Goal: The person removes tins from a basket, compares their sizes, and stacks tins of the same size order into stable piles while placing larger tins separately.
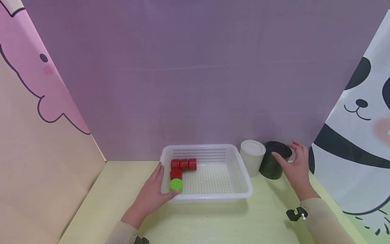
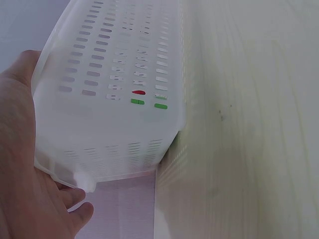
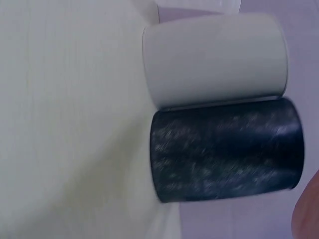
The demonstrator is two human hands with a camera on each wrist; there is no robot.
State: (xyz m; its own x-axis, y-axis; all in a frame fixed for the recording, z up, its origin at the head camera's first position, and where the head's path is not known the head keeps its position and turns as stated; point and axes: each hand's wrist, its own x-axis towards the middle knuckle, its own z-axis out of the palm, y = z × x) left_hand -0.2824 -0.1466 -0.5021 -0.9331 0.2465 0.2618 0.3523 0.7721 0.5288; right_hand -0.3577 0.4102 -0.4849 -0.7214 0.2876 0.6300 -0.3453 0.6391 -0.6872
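Note:
A white plastic basket [image 1: 210,196] sits on the table. In it, along the left side, lie several red cylindrical pieces [image 1: 183,164] and a green round piece [image 1: 176,184]. My left hand [image 1: 153,193] holds the basket's front left corner, the thumb over the front rim and the fingers along the left side. To the basket's right stand a white can [image 1: 252,157] and a black can [image 1: 274,161], side by side and upright. My right hand [image 1: 297,166] is spread at the right of the black can's top; the right wrist view shows a gap between them.
A purple backdrop [image 1: 195,74] rises behind the basket and cans. Patterned panels flank the pale wooden table [image 1: 207,225], a pink figure on the left one and a panda [image 1: 359,152] on the right. A small black device [image 1: 296,214] is on the right wrist.

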